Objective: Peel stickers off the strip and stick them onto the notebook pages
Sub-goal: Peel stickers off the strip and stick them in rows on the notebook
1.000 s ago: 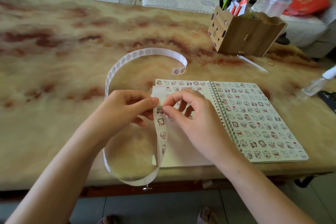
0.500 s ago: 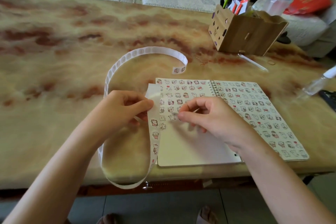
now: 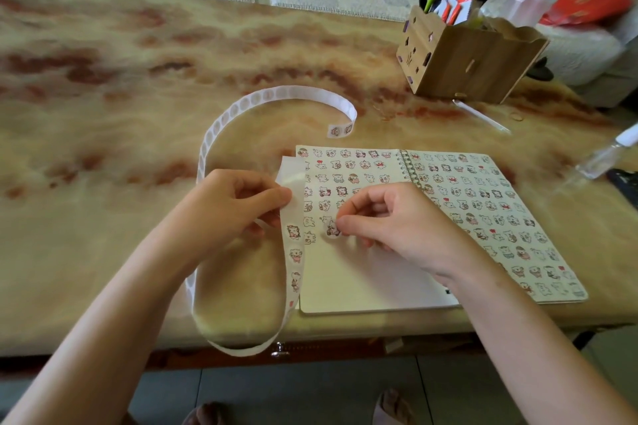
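An open spiral notebook (image 3: 379, 283) lies at the table's near edge, its right page full of small cartoon stickers and its left page filled in its upper part. A long white sticker strip (image 3: 293, 255) loops over the table and hangs past the edge. My left hand (image 3: 234, 203) pinches the strip beside the notebook's left edge. My right hand (image 3: 397, 217) holds one small sticker (image 3: 332, 229) at its fingertips, down on the left page just under the filled rows.
A wooden pen holder (image 3: 469, 62) with pens and scissors stands at the back right. A clear plastic stick (image 3: 481, 115) lies in front of it. A clear bottle (image 3: 607, 155) and a dark object (image 3: 626, 185) sit at the right edge.
My right hand left the strip with a peeled sticker and moved right and down onto the left page. The left hand stayed put, holding the strip.
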Motion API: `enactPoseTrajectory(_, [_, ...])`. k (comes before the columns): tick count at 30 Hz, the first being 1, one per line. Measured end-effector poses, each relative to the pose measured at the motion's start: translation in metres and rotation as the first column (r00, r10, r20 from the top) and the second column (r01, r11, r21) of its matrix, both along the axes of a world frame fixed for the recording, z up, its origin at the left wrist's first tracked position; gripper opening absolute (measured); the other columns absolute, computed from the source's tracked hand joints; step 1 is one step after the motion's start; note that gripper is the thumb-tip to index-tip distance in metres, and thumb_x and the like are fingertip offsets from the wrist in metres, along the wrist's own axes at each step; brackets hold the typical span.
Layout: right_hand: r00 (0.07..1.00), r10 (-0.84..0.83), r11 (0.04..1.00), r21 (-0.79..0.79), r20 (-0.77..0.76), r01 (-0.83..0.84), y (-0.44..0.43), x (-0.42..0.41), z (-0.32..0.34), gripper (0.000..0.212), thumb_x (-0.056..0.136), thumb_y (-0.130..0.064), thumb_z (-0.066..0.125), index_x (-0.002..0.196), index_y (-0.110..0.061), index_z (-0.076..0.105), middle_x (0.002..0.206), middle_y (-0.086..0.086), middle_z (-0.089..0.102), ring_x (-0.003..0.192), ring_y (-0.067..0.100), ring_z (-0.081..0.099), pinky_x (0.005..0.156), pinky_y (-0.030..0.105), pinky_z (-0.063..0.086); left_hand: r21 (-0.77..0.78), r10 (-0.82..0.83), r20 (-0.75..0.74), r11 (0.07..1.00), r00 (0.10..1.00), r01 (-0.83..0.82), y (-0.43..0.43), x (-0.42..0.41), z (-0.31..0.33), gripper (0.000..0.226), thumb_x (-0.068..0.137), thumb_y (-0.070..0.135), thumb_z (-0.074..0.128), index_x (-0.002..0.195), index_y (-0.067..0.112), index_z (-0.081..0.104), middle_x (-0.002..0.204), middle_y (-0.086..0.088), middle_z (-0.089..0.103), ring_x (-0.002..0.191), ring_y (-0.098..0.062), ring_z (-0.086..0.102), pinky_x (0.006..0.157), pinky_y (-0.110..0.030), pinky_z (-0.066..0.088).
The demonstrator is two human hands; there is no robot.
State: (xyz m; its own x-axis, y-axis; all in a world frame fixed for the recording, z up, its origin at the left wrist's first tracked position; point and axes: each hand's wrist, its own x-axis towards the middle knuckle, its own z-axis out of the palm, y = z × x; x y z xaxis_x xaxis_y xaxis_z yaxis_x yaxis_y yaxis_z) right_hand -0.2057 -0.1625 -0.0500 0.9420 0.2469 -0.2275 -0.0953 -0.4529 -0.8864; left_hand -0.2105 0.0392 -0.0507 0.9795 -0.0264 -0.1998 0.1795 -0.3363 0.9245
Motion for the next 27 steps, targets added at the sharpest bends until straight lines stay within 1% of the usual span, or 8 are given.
enactPoseTrajectory(2, [1.000, -0.006, 1.000, -0.018, 0.000, 0.006, 0.001, 0.000, -0.002, 0.002, 0.078, -0.009, 0.073, 0.078, -0.011, 0.073, 0.080, 0.012, 0.073, 0.057, 0.008, 0.055, 0.061, 0.024, 0.044, 0.001, 0.002, 0.000, 1.000, 1.000, -0.002, 0.000, 0.000, 0.000, 0.013, 0.088, 0.018, 0.063, 0.082, 0.016, 0.074, 0.073, 0.009, 0.074, 0.058, 0.001, 0.064, 0.055, -0.011, 0.051])
enactPoseTrajectory(4, [1.000, -0.012, 1.000, -0.025, -0.005, 0.012, 0.002, 0.000, -0.003, 0.002, 0.077, -0.009, 0.073, 0.077, -0.011, 0.073, 0.079, 0.010, 0.074, 0.058, 0.008, 0.055, 0.066, 0.029, 0.045, 0.000, 0.007, -0.001, 1.000, 1.000, -0.007, 0.000, 0.000, -0.001, 0.013, 0.088, 0.019, 0.063, 0.081, 0.017, 0.074, 0.070, 0.011, 0.074, 0.055, 0.002, 0.063, 0.054, -0.010, 0.051])
enactPoseTrajectory(8, [1.000, -0.007, 0.999, -0.053, -0.003, 0.007, 0.005, 0.000, -0.004, 0.002, 0.076, -0.009, 0.075, 0.077, -0.011, 0.074, 0.079, 0.008, 0.074, 0.061, 0.007, 0.057, 0.067, 0.029, 0.045, -0.002, 0.004, 0.000, 1.000, 1.000, -0.004, 0.001, 0.000, -0.002, 0.014, 0.088, 0.019, 0.063, 0.080, 0.019, 0.074, 0.069, 0.012, 0.073, 0.055, 0.003, 0.063, 0.053, -0.010, 0.051])
enactPoseTrajectory(13, [1.000, -0.019, 0.997, -0.068, 0.007, 0.019, 0.007, 0.000, -0.004, 0.003, 0.075, -0.009, 0.075, 0.075, -0.011, 0.074, 0.078, 0.007, 0.074, 0.063, 0.008, 0.058, 0.066, 0.030, 0.044, -0.004, 0.000, -0.008, 1.000, 1.000, 0.000, 0.002, 0.002, -0.004, 0.014, 0.088, 0.020, 0.063, 0.079, 0.019, 0.074, 0.071, 0.010, 0.074, 0.057, 0.000, 0.062, 0.056, -0.013, 0.051])
enactPoseTrajectory(16, [1.000, -0.022, 0.996, -0.085, 0.018, 0.023, 0.007, -0.001, -0.004, 0.004, 0.075, -0.010, 0.076, 0.073, -0.012, 0.073, 0.075, 0.006, 0.074, 0.063, 0.008, 0.058, 0.066, 0.029, 0.044, 0.000, 0.008, -0.007, 1.000, 1.000, -0.008, 0.002, 0.002, -0.005, 0.014, 0.088, 0.021, 0.064, 0.079, 0.019, 0.074, 0.068, 0.010, 0.073, 0.053, 0.002, 0.060, 0.055, -0.012, 0.051])
enactPoseTrajectory(20, [0.999, -0.028, 0.995, -0.100, 0.030, 0.031, 0.008, 0.000, -0.005, 0.005, 0.075, -0.009, 0.075, 0.071, -0.012, 0.073, 0.073, 0.004, 0.073, 0.062, 0.007, 0.058, 0.066, 0.028, 0.045, 0.007, 0.003, -0.009, 1.000, 1.000, -0.003, 0.002, 0.001, -0.005, 0.013, 0.087, 0.021, 0.064, 0.080, 0.018, 0.074, 0.073, 0.007, 0.074, 0.056, 0.001, 0.062, 0.057, -0.013, 0.052])
enactPoseTrajectory(25, [0.995, -0.033, 0.990, -0.135, 0.089, 0.045, 0.010, -0.001, -0.010, 0.005, 0.075, -0.010, 0.074, 0.072, -0.014, 0.072, 0.073, 0.001, 0.073, 0.062, 0.003, 0.061, 0.063, 0.019, 0.048, 0.007, -0.002, -0.010, 1.000, 1.000, 0.002, 0.001, 0.001, -0.004, 0.013, 0.087, 0.022, 0.064, 0.080, 0.020, 0.075, 0.075, 0.006, 0.075, 0.059, -0.002, 0.063, 0.058, -0.014, 0.052])
enactPoseTrajectory(27, [0.992, -0.035, 0.986, -0.159, 0.122, 0.055, 0.012, -0.002, -0.011, 0.005, 0.076, -0.011, 0.074, 0.073, -0.015, 0.072, 0.069, -0.002, 0.071, 0.059, -0.001, 0.058, 0.060, 0.013, 0.046, -0.008, -0.010, -0.007, 1.000, 1.000, 0.010, 0.000, 0.001, -0.003, 0.012, 0.087, 0.022, 0.064, 0.080, 0.020, 0.075, 0.074, 0.006, 0.075, 0.059, -0.002, 0.063, 0.059, -0.015, 0.053])
